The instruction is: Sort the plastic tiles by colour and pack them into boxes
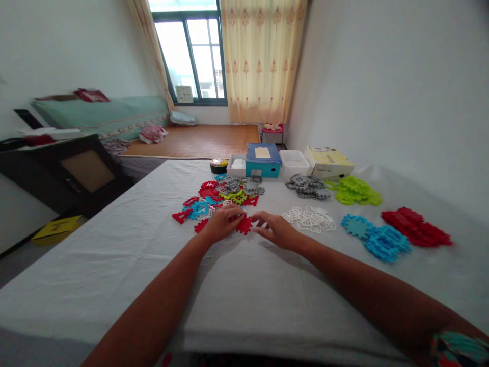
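My left hand (220, 223) lies over a red puzzle-like plastic tile (244, 225) on the white tablecloth (126, 255), fingers curled down on its left edge. My right hand (275, 229) rests just right of that tile, fingers stretched toward it and touching or nearly touching its edge. Beyond my hands lies a mixed heap of red, blue, grey, green and white tiles (221, 196). Sorted heaps lie to the right: white tiles (310, 219), blue tiles (378, 238), red tiles (416, 227), green tiles (355, 191) and grey tiles (307, 186).
At the table's far edge stand a blue box (263, 159), white containers (293, 162), a yellow-white carton (328, 162) and a round tin (218, 165). A dark cabinet (69, 171) is at the left, a bed (103, 114) and window behind.
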Tool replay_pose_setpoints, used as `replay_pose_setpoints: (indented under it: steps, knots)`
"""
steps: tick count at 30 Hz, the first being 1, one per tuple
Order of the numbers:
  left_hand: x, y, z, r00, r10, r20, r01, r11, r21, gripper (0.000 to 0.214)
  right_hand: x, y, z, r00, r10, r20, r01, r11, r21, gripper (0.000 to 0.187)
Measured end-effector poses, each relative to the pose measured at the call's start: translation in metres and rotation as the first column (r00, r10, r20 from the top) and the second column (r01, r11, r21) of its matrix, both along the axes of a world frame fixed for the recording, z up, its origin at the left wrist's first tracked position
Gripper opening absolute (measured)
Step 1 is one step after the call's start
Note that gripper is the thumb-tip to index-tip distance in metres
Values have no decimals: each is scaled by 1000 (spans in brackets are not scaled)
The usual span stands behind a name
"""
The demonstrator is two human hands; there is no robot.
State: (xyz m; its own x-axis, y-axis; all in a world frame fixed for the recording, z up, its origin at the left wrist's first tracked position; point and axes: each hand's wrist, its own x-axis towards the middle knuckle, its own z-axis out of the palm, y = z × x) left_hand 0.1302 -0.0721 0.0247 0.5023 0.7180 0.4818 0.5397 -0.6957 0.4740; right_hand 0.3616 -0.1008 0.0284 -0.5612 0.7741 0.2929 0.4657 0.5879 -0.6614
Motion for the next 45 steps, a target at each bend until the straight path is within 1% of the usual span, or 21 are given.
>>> replay_pose_setpoints:
  steps: [3,6,10,13,15,18,20,22,24,27,28,30,32,35,40,43,45]
  knots:
    - [3,-1,-4,998,-61,23,62,998,-30,18,-1,0,-1,999,0,-46,-4,996,-86,21]
    - [5,-1,-8,997,-75,26,76,996,-49,19,2,4,-5,998,-17,-65,7,990,-143,14]
    - [7,-3,-9,996,-81,45,85,993,-84,20,0,5,-10,995,-32,-90,16,985,-174,18]
    - [7,-3,-5,995,-94,35,97,990,-98,19,2,6,-9,998,-35,-50,25,984,-175,20]
    - [2,-1,-1,998,-58,31,61,995,-83,20,7,8,-7,999,-38,20,40,986,-162,19]
    - [-9,6,3,997,75,10,-75,996,-43,23,18,15,-5,990,-70,120,79,995,-66,15]
    - [-17,9,3,987,159,-36,-159,987,-6,23,23,19,-6,983,-121,140,118,993,24,16]
    - [-20,10,2,978,183,-105,-182,983,20,23,24,20,-6,981,-140,134,131,989,75,18]
    - [-20,9,1,973,143,-181,-139,990,34,23,22,16,-5,983,-79,164,63,993,99,23]
    - [-14,7,0,969,63,-239,-53,997,47,23,17,9,1,963,76,259,-115,984,138,45]
    - [-13,6,-1,969,47,-241,-36,998,48,23,15,7,4,952,117,283,-163,976,145,47]
    - [-11,6,-1,972,32,-235,-23,999,45,23,14,4,7,938,167,305,-220,964,147,43]
    - [-11,6,-2,973,33,-229,-23,999,45,23,14,4,8,936,176,304,-230,961,152,38]
    - [-13,8,-3,971,35,-236,-22,998,56,25,15,6,4,949,127,289,-186,965,186,39]
    - [-15,11,-5,966,32,-255,-13,997,78,25,21,13,-3,969,-1,247,-58,971,231,48]
    - [-15,12,-7,965,32,-259,-10,996,85,26,29,18,0,973,-45,225,-3,978,209,49]
    - [-16,13,-8,965,35,-259,-12,996,88,26,41,21,6,970,-77,231,32,981,193,47]
